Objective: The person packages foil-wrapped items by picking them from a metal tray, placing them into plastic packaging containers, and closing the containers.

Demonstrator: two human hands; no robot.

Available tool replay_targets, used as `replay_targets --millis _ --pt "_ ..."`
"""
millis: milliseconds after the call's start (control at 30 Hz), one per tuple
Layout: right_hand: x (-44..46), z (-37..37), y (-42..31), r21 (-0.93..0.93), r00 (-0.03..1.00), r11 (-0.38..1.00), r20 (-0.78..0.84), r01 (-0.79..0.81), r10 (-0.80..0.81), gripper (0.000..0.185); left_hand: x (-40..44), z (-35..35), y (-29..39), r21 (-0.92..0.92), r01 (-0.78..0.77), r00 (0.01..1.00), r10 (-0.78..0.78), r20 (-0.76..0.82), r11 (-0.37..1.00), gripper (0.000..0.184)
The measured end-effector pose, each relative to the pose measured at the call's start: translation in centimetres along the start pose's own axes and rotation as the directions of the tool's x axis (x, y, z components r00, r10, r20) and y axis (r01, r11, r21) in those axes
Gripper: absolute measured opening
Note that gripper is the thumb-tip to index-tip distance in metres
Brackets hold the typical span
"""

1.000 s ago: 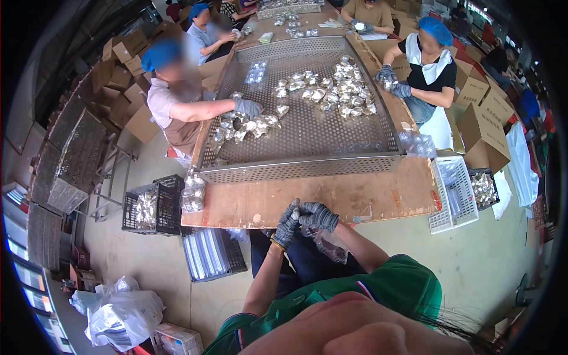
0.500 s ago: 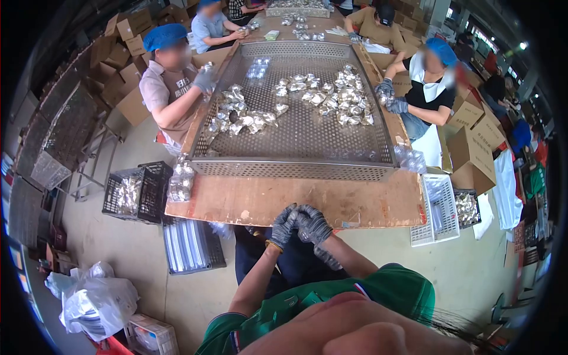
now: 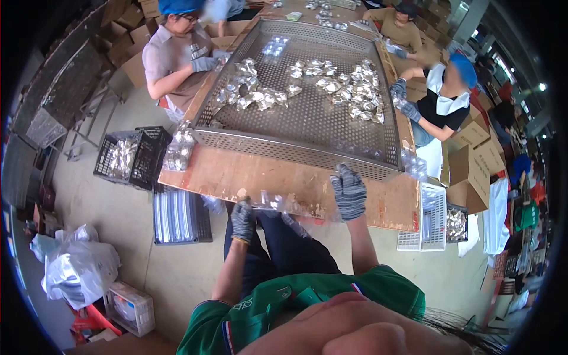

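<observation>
My left hand, in a grey striped knit glove, is at the table's front edge, its fingers closed on a clear plastic blister tray. The tray is partly blurred and reaches right from the hand. My right hand, gloved the same way, is raised over the front of the table, near the metal tray's front wall. Its fingers are curled together; what they hold, if anything, is hidden. Ahead lies the large perforated metal tray with heaps of silver foil-wrapped pieces in it.
The wooden table carries clear plastic packs at its left corner. Black crates stand on the floor at left, a white crate at right. Co-workers sit along both sides. Cardboard boxes stand at right.
My hands were together at the table edge; now they are apart, the left lower and leftward with the plastic, the right up and rightward. The view has tilted and shifted.
</observation>
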State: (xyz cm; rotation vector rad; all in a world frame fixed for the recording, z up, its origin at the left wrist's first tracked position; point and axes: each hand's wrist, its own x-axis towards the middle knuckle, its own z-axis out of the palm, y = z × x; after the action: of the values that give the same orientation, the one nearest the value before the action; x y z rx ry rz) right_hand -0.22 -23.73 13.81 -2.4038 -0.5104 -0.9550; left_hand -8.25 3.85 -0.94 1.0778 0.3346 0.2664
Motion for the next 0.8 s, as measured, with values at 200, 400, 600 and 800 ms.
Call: replay_targets --millis 200,400,600,800 --pt "-6.2 4.6 4.2 -0.151 0.865 0.907 0.395 0.394 -0.310 0.028 1.1 -2.3 1.2 -0.060 -0.186 0.968 0.173 -0.183 0.981 0.042" --pt "-10.6 6.7 5.1 -0.123 0.723 0.941 0.673 0.314 -0.154 0.039 0.1 -1.3 -1.2 0.052 -0.215 0.932 0.221 -0.287 0.975 0.067" --pt "-8.7 7.8 -2.1 -0.047 0.867 0.996 0.491 -0.070 0.084 0.056 -1.5 -0.8 -6.2 0.031 -0.135 0.967 0.138 -0.215 0.990 0.060" --pt "-15.6 23.3 -1.5 0.255 0.590 0.590 0.645 -0.766 0.487 0.064 -4.1 0.2 -7.2 0.414 -0.041 0.996 0.068 -0.051 0.909 0.029"
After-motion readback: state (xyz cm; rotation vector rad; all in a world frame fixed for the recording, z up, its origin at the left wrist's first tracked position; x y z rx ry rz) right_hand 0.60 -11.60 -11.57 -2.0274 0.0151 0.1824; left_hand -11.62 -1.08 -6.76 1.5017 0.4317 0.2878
